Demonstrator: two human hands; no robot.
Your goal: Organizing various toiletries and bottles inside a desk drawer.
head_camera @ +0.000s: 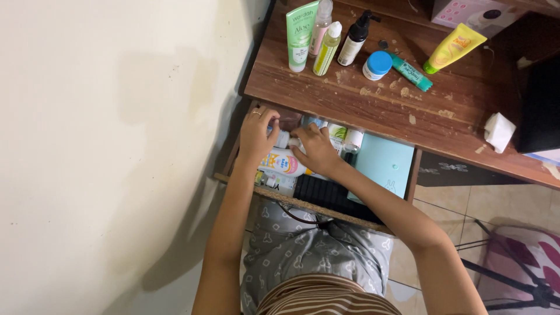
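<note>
A small white bottle (284, 139) is held between both hands inside the open drawer (326, 217) of a wooden desk (373, 105), toward the drawer's back left corner. The left hand (256, 135), with a ring on one finger, is curled over the bottle from the left, fingers bent around it. The right hand (314, 149) is closed on it from the right, fingertips pressed at its end; how tightly either hand grips cannot be told, as the bottle is mostly covered.

Just in front of the hands a larger white bottle with a colourful label (282, 163) is seen lying on its side in the drawer. Beside the right hand, small tubes and a clear-capped bottle (352, 140) are packed at the drawer's back. A light blue flat box (385, 164) is laid in the right part of the drawer, and a black ribbed item (326, 195) is at the front, partly hidden by the right forearm.

On the desk top, a green tube (300, 35), a pink-tinted bottle (321, 22), a yellow-green bottle (326, 49) and a dark pump bottle (354, 39) are stood upright together. A blue-lidded jar (377, 65), a teal tube (412, 72) and a yellow tube (454, 48) are placed to their right. A crumpled white tissue (499, 131) is near the desk's right edge.
</note>
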